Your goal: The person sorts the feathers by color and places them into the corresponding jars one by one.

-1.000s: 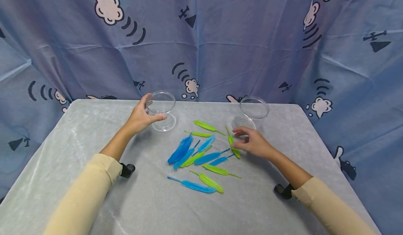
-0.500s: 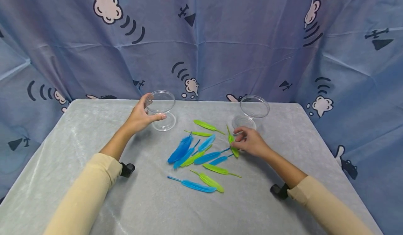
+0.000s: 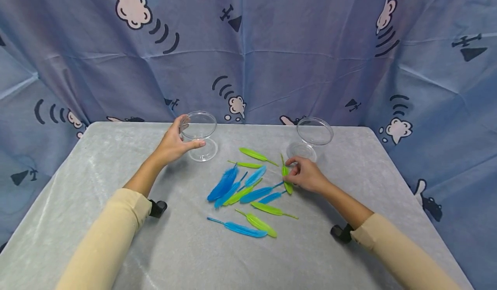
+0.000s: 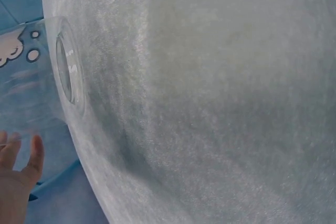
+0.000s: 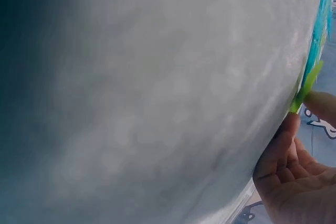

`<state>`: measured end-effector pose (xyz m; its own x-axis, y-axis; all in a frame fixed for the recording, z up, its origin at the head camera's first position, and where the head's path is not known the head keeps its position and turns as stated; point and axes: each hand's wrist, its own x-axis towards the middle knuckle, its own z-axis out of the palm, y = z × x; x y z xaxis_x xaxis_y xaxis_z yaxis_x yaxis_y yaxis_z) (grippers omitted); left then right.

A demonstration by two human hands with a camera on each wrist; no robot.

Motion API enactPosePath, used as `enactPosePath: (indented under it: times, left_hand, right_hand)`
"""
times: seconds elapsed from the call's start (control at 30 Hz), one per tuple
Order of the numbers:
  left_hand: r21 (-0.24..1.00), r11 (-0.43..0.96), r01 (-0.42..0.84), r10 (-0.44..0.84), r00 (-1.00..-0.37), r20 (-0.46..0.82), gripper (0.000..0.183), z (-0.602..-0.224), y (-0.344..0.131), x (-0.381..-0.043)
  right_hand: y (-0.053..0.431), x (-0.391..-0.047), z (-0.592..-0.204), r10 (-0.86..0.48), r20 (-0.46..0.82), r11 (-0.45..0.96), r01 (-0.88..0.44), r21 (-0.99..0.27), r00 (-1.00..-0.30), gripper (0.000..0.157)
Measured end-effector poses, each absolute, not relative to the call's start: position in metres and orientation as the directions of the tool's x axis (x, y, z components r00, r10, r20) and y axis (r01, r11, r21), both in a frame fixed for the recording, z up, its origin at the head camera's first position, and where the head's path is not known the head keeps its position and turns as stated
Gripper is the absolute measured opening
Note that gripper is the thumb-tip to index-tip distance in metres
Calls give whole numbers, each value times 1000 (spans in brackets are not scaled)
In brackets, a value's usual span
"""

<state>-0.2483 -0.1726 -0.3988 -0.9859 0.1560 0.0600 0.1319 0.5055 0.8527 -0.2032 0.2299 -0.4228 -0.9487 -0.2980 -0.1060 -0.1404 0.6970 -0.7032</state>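
Observation:
At the back left of the table, a clear round jar [image 3: 203, 131] stands upright, with my left hand [image 3: 171, 145] holding its side, thumb in front and fingers behind. The left wrist view shows the same jar [image 4: 31, 82] and part of the hand [image 4: 21, 174]. On the right, my right hand [image 3: 308, 175] pinches a bright green feather [image 3: 287, 187] between thumb and fingertips, low over the cloth. From the right wrist, the green feather [image 5: 308, 86] shows between thumb and index finger, the other fingers curled in.
A second clear jar [image 3: 315, 131] stands at the back right, just beyond my right hand. Several blue feathers [image 3: 225, 184] and several green feathers [image 3: 261, 225] lie scattered mid-table on the grey cloth [image 3: 186, 255]. A patterned blue curtain [image 3: 272, 65] hangs behind the table.
My right hand has shifted slightly left, and its thumb and fingers have closed on the green feather, which has moved a little left. The left hand stays at its jar.

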Motion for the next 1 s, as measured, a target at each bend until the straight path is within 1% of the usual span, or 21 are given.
enactPosePath:
  times: [0.3, 0.67, 0.83, 1.0]
  left_hand:
    - [855, 503, 125, 155, -986, 53, 108, -399, -173, -247]
    - [854, 506, 119, 154, -987, 46, 107, -397, -172, -247]
    - [849, 515, 117, 153, -987, 43, 110, -397, -172, -247]
    - [846, 519, 121, 152, -987, 49, 110, -398, -173, -247]
  right_hand:
    - [226, -204, -423, -286, -113, 716, -134, -685, -951, 37]
    - [227, -206, -424, -261, -140, 702, -88, -706, -955, 33]
    - [227, -205, -420, -263, -173, 673, -52, -738, -949, 35]
    - [227, -205, -411, -259, -242, 634, 25, -773, -935, 37]
